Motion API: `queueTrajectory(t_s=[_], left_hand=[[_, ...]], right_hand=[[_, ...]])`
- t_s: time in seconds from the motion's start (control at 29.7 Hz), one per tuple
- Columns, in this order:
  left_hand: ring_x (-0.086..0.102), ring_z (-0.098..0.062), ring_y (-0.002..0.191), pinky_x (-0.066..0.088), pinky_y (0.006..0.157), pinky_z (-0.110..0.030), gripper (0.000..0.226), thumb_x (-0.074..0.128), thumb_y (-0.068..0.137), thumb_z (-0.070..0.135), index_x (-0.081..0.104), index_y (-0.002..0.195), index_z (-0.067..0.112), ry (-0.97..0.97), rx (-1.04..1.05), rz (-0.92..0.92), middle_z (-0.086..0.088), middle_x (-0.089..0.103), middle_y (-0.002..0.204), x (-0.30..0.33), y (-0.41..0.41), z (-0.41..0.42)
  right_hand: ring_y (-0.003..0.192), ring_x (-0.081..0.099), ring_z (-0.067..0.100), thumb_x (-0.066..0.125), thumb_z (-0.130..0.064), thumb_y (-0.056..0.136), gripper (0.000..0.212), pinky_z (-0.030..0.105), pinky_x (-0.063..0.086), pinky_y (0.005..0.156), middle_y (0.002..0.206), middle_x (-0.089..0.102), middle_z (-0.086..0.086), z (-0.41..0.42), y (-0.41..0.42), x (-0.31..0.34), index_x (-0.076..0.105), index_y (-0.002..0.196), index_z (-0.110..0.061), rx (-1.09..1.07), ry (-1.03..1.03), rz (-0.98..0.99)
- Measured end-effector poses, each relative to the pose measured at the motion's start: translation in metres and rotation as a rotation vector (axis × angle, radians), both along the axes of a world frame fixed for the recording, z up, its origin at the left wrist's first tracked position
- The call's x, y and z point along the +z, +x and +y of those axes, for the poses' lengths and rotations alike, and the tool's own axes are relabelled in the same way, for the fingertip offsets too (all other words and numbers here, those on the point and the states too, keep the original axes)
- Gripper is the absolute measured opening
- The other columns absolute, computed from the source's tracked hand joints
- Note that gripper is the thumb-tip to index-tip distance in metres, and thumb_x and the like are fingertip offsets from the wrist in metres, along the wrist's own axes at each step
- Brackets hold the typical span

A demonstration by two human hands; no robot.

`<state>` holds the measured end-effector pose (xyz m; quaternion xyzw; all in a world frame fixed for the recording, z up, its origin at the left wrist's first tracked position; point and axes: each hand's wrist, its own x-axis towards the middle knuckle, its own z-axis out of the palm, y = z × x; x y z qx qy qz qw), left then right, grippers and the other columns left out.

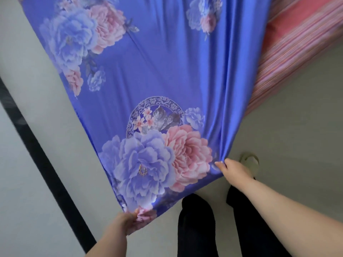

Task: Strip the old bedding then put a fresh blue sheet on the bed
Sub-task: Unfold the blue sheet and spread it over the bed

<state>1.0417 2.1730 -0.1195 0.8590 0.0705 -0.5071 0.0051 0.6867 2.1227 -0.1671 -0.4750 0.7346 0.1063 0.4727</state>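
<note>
A shiny blue sheet printed with large pink and lilac flowers stretches from the top of the view down to me, pulled taut with folds along its right side. My left hand grips its near edge at the bottom, fingers curled round the cloth. My right hand pinches the same edge further right and higher. At the top right lies the bed, covered in pink and red striped fabric, partly under the blue sheet.
Pale floor lies below and right of the sheet. My legs in dark trousers and a light slipper stand near the hands. A black strip runs diagonally along the left, beside a pale surface.
</note>
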Motion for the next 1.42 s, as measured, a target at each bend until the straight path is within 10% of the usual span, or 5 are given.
queueTrajectory(t_s=[0.13, 0.47, 0.71, 0.94, 1.42], left_hand=[[0.048, -0.033, 0.127, 0.049, 0.078, -0.017, 0.062, 0.043, 0.101, 0.023, 0.013, 0.148, -0.007, -0.039, 0.038, -0.237, -0.022, 0.043, 0.142, -0.006, -0.016, -0.012], [0.043, -0.022, 0.04, 0.032, 0.029, -0.015, 0.036, 0.033, 0.086, -0.01, 0.045, 0.119, -0.002, -0.307, 0.265, -0.363, -0.014, 0.052, 0.077, 0.01, -0.091, -0.054], [0.057, -0.051, 0.109, 0.047, 0.095, -0.052, 0.068, 0.053, 0.082, 0.068, 0.048, 0.128, 0.019, -0.291, 0.326, 0.213, -0.032, 0.06, 0.117, -0.004, -0.064, -0.09], [0.054, -0.022, 0.076, 0.048, 0.071, -0.023, 0.027, 0.041, 0.086, -0.01, 0.053, 0.092, 0.014, -0.614, 0.332, -0.458, -0.002, 0.055, 0.084, 0.001, -0.05, -0.08], [0.055, -0.036, 0.083, 0.042, 0.077, -0.037, 0.022, 0.035, 0.08, -0.006, 0.05, 0.081, 0.011, -0.48, -0.01, -0.63, -0.017, 0.058, 0.093, -0.031, -0.06, -0.038]], right_hand=[[0.108, 0.058, 0.031, 0.063, -0.052, 0.083, 0.051, 0.039, 0.046, 0.09, 0.117, 0.059, 0.011, -0.061, -0.028, 0.008, 0.049, 0.113, -0.013, -0.262, -0.108, -0.094], [0.131, 0.039, 0.028, 0.073, -0.034, 0.08, 0.093, 0.034, 0.035, 0.107, 0.15, 0.022, 0.013, -0.166, -0.046, 0.026, 0.014, 0.147, -0.011, -0.943, -0.242, -0.196], [0.117, 0.054, 0.035, 0.073, -0.04, 0.079, 0.072, 0.042, 0.043, 0.1, 0.132, 0.053, 0.017, -0.145, -0.039, 0.005, 0.041, 0.129, 0.0, -0.945, -0.097, -0.134], [0.113, 0.054, 0.042, 0.045, -0.027, 0.099, 0.041, 0.041, 0.04, 0.091, 0.122, 0.058, 0.029, -0.12, -0.046, 0.014, 0.055, 0.117, 0.009, -0.784, -0.357, 0.025], [0.102, 0.053, 0.049, 0.031, -0.032, 0.102, 0.043, 0.048, 0.04, 0.082, 0.114, 0.055, 0.034, -0.084, -0.053, 0.031, 0.048, 0.107, 0.007, -0.677, -0.396, 0.331]])
